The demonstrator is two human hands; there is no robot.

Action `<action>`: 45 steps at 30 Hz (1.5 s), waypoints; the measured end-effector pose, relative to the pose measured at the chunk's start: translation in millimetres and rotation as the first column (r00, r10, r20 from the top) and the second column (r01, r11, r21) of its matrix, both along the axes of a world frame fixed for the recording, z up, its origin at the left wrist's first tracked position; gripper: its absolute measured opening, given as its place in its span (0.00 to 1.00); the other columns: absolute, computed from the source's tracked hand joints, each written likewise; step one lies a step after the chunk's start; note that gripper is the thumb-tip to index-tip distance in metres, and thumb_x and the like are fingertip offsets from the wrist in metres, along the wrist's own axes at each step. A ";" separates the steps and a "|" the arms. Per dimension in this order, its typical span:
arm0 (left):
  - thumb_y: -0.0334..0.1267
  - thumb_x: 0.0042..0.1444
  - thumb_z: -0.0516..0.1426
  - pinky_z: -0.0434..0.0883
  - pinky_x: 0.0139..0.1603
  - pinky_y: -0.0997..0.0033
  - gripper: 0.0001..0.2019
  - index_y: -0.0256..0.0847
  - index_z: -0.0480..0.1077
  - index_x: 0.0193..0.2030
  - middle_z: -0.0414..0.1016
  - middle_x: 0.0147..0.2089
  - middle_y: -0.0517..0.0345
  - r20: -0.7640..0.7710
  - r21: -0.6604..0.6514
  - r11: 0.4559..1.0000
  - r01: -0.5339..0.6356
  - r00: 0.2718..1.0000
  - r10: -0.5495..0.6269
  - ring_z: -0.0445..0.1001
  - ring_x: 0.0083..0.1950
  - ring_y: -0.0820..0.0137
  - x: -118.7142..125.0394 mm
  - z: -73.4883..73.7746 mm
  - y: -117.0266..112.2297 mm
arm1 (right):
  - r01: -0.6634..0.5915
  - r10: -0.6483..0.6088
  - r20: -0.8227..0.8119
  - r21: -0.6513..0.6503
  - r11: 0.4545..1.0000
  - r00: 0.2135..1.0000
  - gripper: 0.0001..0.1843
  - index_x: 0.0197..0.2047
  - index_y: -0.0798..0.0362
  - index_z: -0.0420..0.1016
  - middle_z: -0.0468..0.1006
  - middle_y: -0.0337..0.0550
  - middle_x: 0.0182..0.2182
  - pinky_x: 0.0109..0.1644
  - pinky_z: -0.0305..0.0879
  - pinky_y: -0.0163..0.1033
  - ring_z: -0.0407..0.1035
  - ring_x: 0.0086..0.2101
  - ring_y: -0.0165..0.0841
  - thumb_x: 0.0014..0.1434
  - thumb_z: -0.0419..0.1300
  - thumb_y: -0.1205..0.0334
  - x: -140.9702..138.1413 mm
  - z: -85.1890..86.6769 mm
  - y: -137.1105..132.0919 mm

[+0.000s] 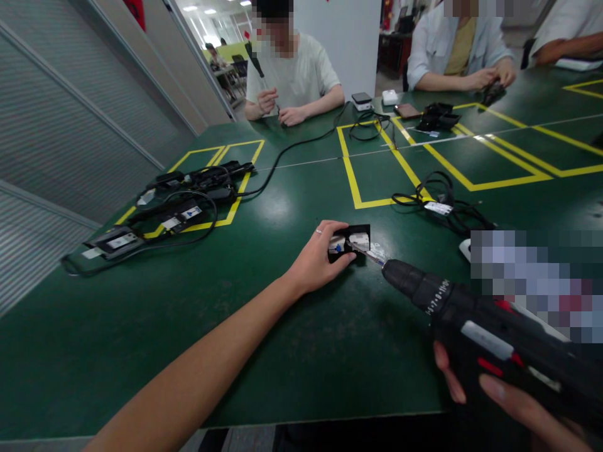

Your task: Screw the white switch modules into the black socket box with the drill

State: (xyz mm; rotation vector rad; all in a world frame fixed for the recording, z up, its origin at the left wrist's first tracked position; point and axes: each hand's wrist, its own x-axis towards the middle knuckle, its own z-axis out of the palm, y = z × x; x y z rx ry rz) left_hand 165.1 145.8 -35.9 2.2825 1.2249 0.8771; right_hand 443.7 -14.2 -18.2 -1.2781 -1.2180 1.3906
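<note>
My left hand (316, 258) reaches out over the green table (264, 326) and pinches a small black part (351, 242) with white labels, holding it flat on the surface. My right hand (499, 402) grips a black cordless screwdriver (475, 320) with red marks at the lower right. Its bit tip (372, 254) touches the right side of the black part.
Black power adapters with cables (179, 207) lie in a yellow-taped box at left. A coiled black cable (440, 204) lies right of centre. People sit along the far edge, their hands busy with small devices (438, 116). A blurred patch covers the right.
</note>
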 end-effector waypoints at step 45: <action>0.38 0.57 0.58 0.65 0.60 0.53 0.23 0.43 0.56 0.58 0.62 0.56 0.49 -0.010 0.011 1.000 0.000 1.000 0.000 0.65 0.57 0.61 -0.2 -0.4 0.4 | -0.116 0.116 0.010 0.001 0.993 0.993 0.11 0.39 0.42 0.76 0.81 0.40 0.28 0.31 0.69 0.42 0.74 0.25 0.40 0.60 0.53 0.53 3.2 -6.5 0.7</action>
